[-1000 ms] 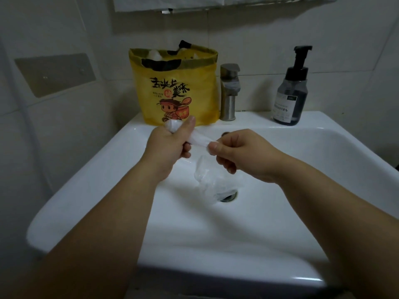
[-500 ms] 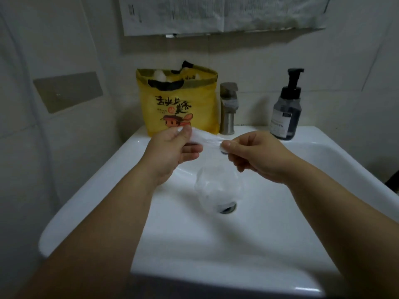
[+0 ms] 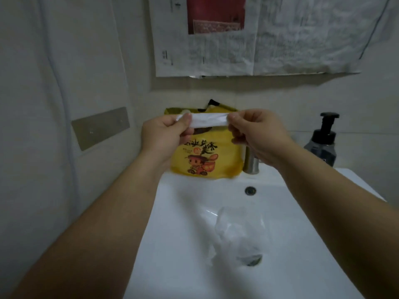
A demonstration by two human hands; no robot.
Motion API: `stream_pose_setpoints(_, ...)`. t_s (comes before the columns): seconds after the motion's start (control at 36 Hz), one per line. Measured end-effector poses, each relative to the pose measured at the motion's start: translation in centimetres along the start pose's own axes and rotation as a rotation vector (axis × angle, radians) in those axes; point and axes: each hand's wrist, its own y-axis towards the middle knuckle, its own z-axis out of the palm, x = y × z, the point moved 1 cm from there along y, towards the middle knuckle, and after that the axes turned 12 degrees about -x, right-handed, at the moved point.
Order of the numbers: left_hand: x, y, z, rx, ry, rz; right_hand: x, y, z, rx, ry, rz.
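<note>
Noted in sink point(image 3: 183, 212): crumpled clear wrapper point(image 3: 237, 236) over drain point(image 3: 254, 261); likely to block it if water runs. Higher up, white strip point(image 3: 208, 121) pulled taut between left grip point(image 3: 164, 137) and right grip point(image 3: 257, 137), each pinching one end; liable to tear or slip if pulled harder. Held in front of yellow bag point(image 3: 205, 160).

A white ceramic washbasin point(image 3: 183, 212) is carrying a yellow printed bag point(image 3: 205, 160), a steel tap point(image 3: 250, 166) and a dark pump bottle point(image 3: 323, 145) along its back ledge; crumpled clear plastic wrap point(image 3: 237, 236) is lying in its bowl.
</note>
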Motion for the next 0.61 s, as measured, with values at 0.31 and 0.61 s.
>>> stream_pose_setpoints(0.31, 0.5, 4.8, -0.3, 0.128, 0.519, 0.167, 2.0, 7.0, 2.2, 0.033, -0.677, -0.251)
stream_pose_setpoints(0.61, 1.5, 7.1, 0.0, 0.127, 0.546, 0.272, -0.6, 9.6, 9.9, 0.424, -1.199, -0.358)
